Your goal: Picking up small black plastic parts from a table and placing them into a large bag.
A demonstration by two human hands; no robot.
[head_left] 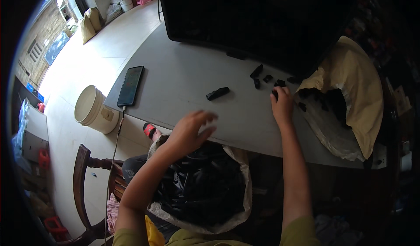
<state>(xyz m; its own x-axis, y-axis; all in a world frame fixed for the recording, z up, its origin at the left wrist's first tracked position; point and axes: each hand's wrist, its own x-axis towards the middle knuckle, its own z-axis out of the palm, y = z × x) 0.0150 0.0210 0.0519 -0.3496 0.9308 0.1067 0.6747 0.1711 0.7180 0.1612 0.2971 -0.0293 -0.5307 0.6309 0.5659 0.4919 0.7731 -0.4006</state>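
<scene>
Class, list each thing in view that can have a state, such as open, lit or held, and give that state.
Left hand: open, empty
Right hand: fingers bent at small black pieces; grip unclear
Pale sack: open, holding many black parts
Brown bag: torn open
Phone: face up, cable plugged in
Bucket: lidless
Monitor: dark

Two hands [186, 132] [282, 104], at least six loose black pieces [218, 93], one phone [130, 86], one wooden chair [80, 189].
</scene>
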